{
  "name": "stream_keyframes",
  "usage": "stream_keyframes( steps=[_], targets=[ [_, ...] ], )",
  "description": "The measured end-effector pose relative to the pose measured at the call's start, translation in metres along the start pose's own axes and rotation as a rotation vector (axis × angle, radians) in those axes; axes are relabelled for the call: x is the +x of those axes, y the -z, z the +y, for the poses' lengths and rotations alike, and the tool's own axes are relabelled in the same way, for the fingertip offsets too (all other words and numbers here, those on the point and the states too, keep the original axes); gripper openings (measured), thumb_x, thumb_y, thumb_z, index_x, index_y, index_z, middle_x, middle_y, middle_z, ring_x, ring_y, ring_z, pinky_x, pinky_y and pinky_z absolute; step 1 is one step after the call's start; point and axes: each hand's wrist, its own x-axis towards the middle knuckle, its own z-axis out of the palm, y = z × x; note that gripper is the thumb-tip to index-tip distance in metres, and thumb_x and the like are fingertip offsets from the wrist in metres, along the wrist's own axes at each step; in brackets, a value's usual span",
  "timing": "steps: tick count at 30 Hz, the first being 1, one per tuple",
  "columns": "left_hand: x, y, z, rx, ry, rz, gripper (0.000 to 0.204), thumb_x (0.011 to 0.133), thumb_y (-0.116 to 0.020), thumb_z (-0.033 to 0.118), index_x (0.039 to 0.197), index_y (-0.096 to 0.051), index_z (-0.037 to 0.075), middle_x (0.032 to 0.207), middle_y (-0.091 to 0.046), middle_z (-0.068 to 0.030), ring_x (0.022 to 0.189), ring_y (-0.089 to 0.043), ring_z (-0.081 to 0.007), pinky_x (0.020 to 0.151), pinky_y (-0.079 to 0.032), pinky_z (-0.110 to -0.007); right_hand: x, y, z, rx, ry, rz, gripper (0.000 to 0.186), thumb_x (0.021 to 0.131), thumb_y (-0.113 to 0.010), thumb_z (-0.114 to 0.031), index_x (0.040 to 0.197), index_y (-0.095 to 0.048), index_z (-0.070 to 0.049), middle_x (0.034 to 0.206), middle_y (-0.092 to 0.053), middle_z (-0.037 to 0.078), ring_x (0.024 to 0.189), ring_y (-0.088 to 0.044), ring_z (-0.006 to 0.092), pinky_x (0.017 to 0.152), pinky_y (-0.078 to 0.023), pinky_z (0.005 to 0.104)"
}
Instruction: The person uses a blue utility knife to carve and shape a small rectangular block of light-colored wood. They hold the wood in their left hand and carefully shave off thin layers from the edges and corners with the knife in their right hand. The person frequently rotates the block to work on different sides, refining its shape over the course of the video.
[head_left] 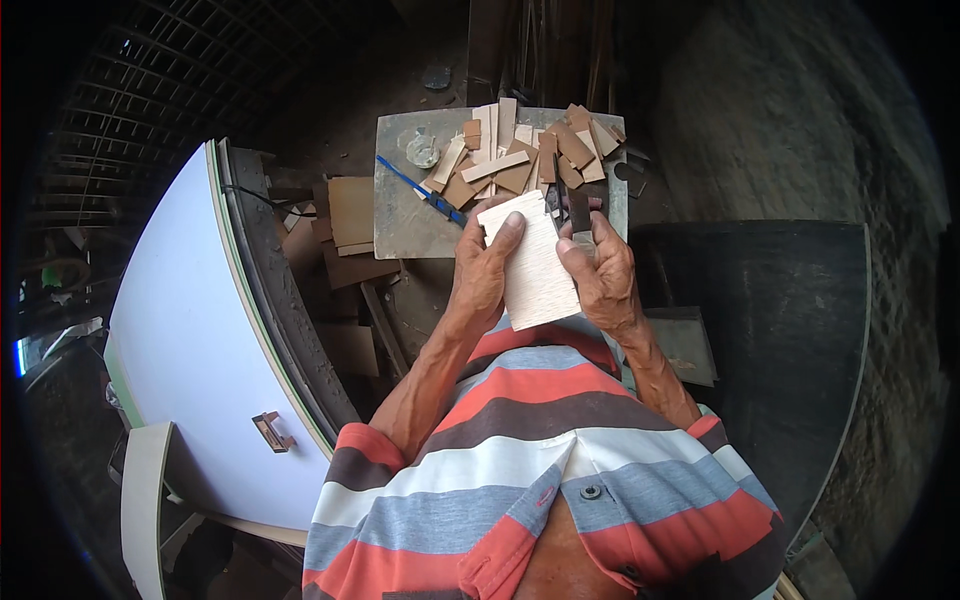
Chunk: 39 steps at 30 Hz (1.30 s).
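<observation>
In front of my chest, my left hand (483,265) grips a pale, flat piece of wood (535,265), thumb on its face and fingers behind. The piece has a notched, uneven far edge and is tilted. My right hand (605,275) is closed at the wood's right side around a dark, flat, blade-like thing (579,210); its exact kind is unclear, and the fingers partly hide it. Just beyond my left hand lies a long, thin blue tool (432,196). Many brown and pale wood offcuts (515,165) are heaped on the small table (400,225).
A clear dish (422,150) stands at the table's far left. To my left is a large white curved panel (200,330) with a small brown fitting (272,432). Board scraps (352,212) lie beside the table. A dark panel (770,320) and rough wall (800,130) are at right.
</observation>
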Motion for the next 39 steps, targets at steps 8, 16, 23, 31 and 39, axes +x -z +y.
stream_keyframes(
  steps=[8, 16, 23, 31, 39],
  targets=[
    [-0.003, -0.004, 0.010, -0.085, 0.182, -0.035, 0.046, 0.092, -0.058, 0.030, 0.123, -0.042, 0.000, 0.092, -0.061, -0.0094, 0.075, -0.063, -0.0164, 0.066, -0.055, -0.028, 0.013, 0.019, 0.022, -0.704, 0.600, 0.048, 0.021, 0.089, -0.058, -0.007, 0.110, -0.058, -0.001, 0.081, -0.063, 0.016, 0.069, -0.063, 0.0348, 0.059, -0.050, 0.0406],
    [-0.004, 0.002, 0.008, -0.131, 0.382, -0.079, 0.041, 0.095, -0.052, 0.040, 0.113, -0.058, 0.003, 0.091, -0.065, -0.0104, 0.071, -0.065, -0.0178, 0.060, -0.056, -0.030, 0.016, 0.026, 0.026, -0.716, 0.604, 0.048, 0.015, 0.086, -0.060, -0.003, 0.099, -0.057, 0.001, 0.078, -0.060, 0.016, 0.070, -0.062, 0.0338, 0.060, -0.050, 0.0400],
    [0.000, 0.006, -0.006, -0.073, 0.275, -0.060, 0.033, 0.095, -0.055, 0.035, 0.113, -0.058, 0.008, 0.093, -0.063, -0.0036, 0.074, -0.063, -0.0133, 0.064, -0.055, -0.031, 0.020, 0.029, 0.025, -0.838, 0.719, 0.047, 0.018, 0.078, -0.060, 0.004, 0.096, -0.057, 0.001, 0.078, -0.059, 0.015, 0.071, -0.062, 0.0324, 0.058, -0.050, 0.0386],
    [-0.003, -0.003, -0.001, -0.138, 0.251, -0.026, 0.034, 0.091, -0.064, 0.029, 0.113, -0.049, 0.007, 0.085, -0.060, -0.0013, 0.070, -0.058, -0.0076, 0.060, -0.049, -0.022, 0.023, 0.033, 0.026, -0.972, 0.806, 0.019, 0.028, 0.067, -0.056, 0.002, 0.094, -0.057, -0.001, 0.071, -0.050, 0.010, 0.065, -0.058, 0.0259, 0.053, -0.048, 0.0350],
    [-0.013, -0.013, -0.010, -0.230, 0.282, -0.011, 0.029, 0.092, -0.063, 0.028, 0.107, -0.052, 0.006, 0.083, -0.060, -0.0017, 0.068, -0.058, -0.0080, 0.058, -0.050, -0.023, 0.019, 0.038, 0.039, -1.042, 0.766, 0.029, 0.027, 0.066, -0.060, -0.003, 0.093, -0.055, -0.001, 0.073, -0.054, 0.011, 0.062, -0.057, 0.0283, 0.051, -0.046, 0.0368]
  ],
)
